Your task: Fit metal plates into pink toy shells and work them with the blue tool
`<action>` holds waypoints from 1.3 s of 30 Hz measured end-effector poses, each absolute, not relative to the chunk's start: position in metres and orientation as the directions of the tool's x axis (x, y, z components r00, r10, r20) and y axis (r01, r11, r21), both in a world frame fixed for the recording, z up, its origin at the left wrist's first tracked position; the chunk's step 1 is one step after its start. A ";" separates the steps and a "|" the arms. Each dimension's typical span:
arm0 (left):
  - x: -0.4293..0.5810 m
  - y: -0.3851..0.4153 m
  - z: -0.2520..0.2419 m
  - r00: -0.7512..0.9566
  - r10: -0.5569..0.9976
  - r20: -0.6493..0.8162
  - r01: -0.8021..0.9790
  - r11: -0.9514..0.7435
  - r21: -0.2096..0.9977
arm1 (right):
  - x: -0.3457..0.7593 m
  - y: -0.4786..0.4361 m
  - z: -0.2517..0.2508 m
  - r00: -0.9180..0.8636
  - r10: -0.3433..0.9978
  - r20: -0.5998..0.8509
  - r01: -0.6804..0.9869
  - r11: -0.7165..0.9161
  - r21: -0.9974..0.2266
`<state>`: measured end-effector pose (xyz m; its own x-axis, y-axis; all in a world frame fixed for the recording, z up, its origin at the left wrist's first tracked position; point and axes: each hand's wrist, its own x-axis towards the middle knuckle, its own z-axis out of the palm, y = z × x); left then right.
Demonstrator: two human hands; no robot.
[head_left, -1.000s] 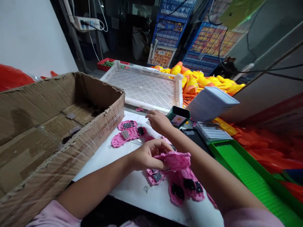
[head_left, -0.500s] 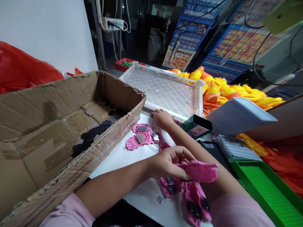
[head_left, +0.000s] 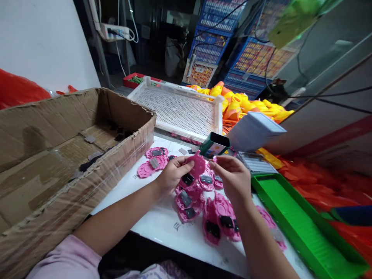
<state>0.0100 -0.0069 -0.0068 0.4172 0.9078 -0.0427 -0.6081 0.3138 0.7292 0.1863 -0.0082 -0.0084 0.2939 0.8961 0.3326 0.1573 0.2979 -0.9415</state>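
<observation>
My left hand (head_left: 173, 173) pinches a pink plastic shell (head_left: 197, 164) between thumb and fingers, holding it up over the table. Close by on the right, my right hand (head_left: 235, 176) has its thumb and fingertips pressed together; a speck of pink shows there, too small to make out. Below both hands lie several pink shells with dark pads (head_left: 213, 228), some overlapping. Another pink shell with a grey pad (head_left: 151, 164) rests near the box. Partly behind my right forearm is one more pink shell (head_left: 266, 217).
A cardboard box (head_left: 136, 145) with dark pieces inside stands on the left. Behind are a white perforated tray (head_left: 177, 110) and a dark green container (head_left: 214, 145). A green tray (head_left: 308, 228) lies right. Yellow-orange items (head_left: 247, 104) are heaped beyond, near stacked blue crates (head_left: 210, 42).
My right hand has come back from beside the white tray to meet my left hand. The left hand has moved up and away with the pink shell. The view has turned right.
</observation>
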 end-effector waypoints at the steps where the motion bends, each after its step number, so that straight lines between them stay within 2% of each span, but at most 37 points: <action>1: 0.012 -0.007 -0.008 0.393 0.918 -0.054 -0.590 0.296 0.751 | 0.187 -0.019 -0.010 0.323 0.892 0.316 0.104 0.298 -0.949; 4: 0.017 -0.009 -0.013 0.351 0.933 -0.085 -0.510 0.267 0.818 | 0.188 -0.038 -0.015 0.301 0.864 0.403 0.113 0.388 -0.915; 7: 0.021 -0.010 -0.018 0.328 0.942 -0.069 -0.462 0.224 0.858 | 0.188 -0.045 -0.017 0.190 0.793 0.579 0.276 0.523 -0.807; 10: 0.023 -0.014 -0.019 0.380 0.924 -0.033 -0.443 0.213 0.871 | 0.187 -0.046 -0.016 0.085 0.706 0.703 0.462 0.598 -0.656; 14: 0.025 -0.019 -0.016 0.494 0.868 -0.056 -0.445 0.308 0.841 | 0.185 -0.043 -0.014 0.007 0.572 0.820 0.634 0.632 -0.445; 18: 0.026 -0.020 -0.014 0.506 0.855 -0.115 -0.459 0.380 0.803 | 0.185 -0.040 -0.016 -0.038 0.504 0.863 0.727 0.606 -0.322; 26: 0.029 -0.019 -0.009 0.555 0.824 -0.114 -0.400 0.384 0.832 | 0.189 -0.036 -0.022 -0.093 0.499 0.861 0.744 0.610 -0.273; 32: 0.028 -0.019 -0.010 0.520 0.841 -0.152 -0.380 0.387 0.840 | 0.187 -0.036 -0.023 -0.095 0.477 0.874 0.740 0.621 -0.259; 39: 0.027 -0.020 -0.009 0.442 0.876 -0.192 -0.357 0.368 0.858 | 0.184 -0.038 -0.023 -0.169 0.415 0.894 0.778 0.613 -0.138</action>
